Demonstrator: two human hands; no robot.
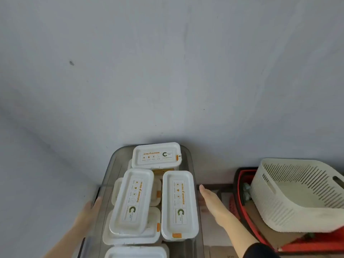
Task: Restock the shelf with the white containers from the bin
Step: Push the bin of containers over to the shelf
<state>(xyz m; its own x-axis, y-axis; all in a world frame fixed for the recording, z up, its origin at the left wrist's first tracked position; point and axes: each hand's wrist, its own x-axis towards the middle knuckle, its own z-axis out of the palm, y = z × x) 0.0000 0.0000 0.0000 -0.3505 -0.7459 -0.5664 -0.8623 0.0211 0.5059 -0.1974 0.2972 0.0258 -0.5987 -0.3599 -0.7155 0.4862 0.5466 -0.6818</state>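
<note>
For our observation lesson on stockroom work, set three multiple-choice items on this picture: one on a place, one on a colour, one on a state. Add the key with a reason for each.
1. Where is the cream slotted basket relative to the bin?
A. Inside it
B. To its right, on a red crate
C. To its left

2. What colour are the tabs on the lids of the white containers?
A. Blue
B. Purple
C. Orange

3. How are the left hand and the right hand?
A. Open, one at each side of the bin
B. Both gripping one container
C. One lifting the basket

Key:
1 B: the basket rests on the red crate, right of the bin.
2 C: an orange tab shows at a lid's edge.
3 A: both hands flank the bin with straight fingers and hold no container.
</note>
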